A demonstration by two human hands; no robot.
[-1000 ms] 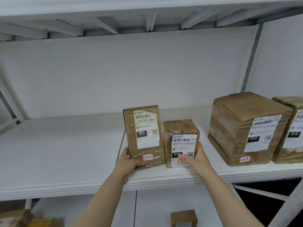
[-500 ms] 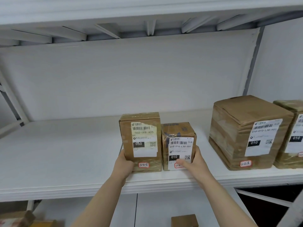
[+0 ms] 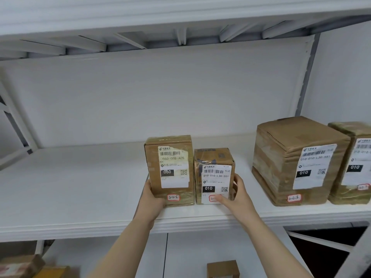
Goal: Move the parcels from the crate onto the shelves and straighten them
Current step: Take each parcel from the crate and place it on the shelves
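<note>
The tall parcel (image 3: 169,170) now stands upright at the shelf's (image 3: 80,189) front edge. The left hand (image 3: 153,199) curls its fingers round it; the right hand (image 3: 240,194) pinches the small parcel (image 3: 214,173).

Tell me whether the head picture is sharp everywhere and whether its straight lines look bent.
Head view: soft, even light, no hard shadows; the 060 parcel reads sharply, the right-edge parcel is smeared; the shelf uprights lean apart upward.

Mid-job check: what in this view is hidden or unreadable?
Head view:
the small parcel's red-edged sticker, mostly under the right hand's thumb
the far-right parcel, cut by the right edge, label blurred
the bottom box, cut by the lower edge
the left hand's fingers, behind the tall parcel
the crate, not visible
</note>
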